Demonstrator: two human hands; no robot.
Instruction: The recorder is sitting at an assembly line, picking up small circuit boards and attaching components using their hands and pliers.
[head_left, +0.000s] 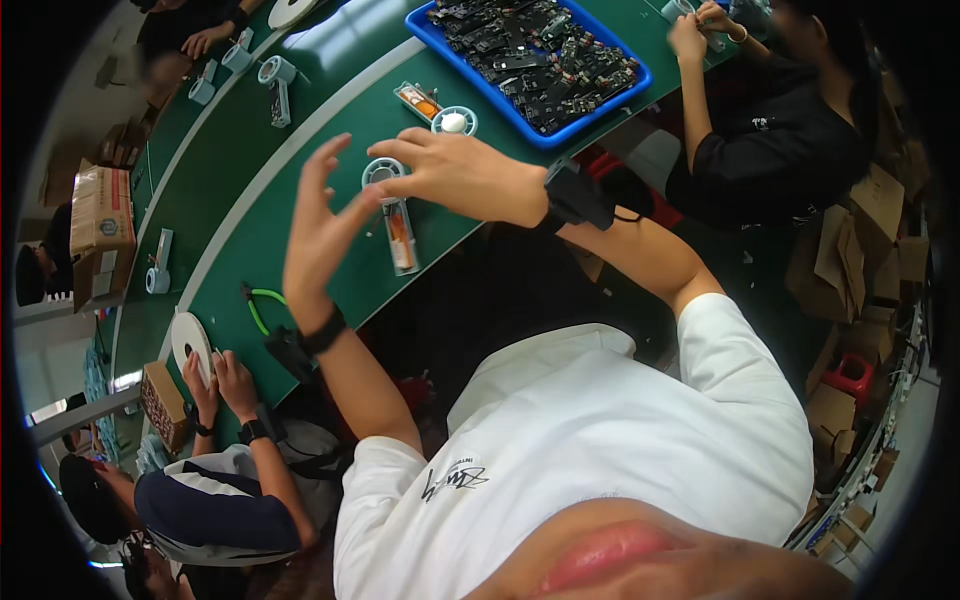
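Observation:
My left hand (pixel 325 225) is raised over the green table, fingers and thumb spread, with nothing in it. My right hand (pixel 460 178) reaches in from the right with its palm down. Its fingertips and thumb are apart over the round head of a light-blue handheld fan housing (pixel 402 240). That housing lies on the table, its handle showing an orange part inside; whether my fingertips touch it I cannot tell. Just beyond my right hand rests a second fan housing (pixel 457 121), with a white dome in its ring and an orange part in its handle.
A blue tray (pixel 560 135) heaped with small black circuit boards stands beyond my right hand. Green-handled cutters (pixel 258 310) lie left of my left hand. A curved conveyor (pixel 215 165) carries more fan housings. Co-workers sit at left and right; one holds a white reel (pixel 190 340).

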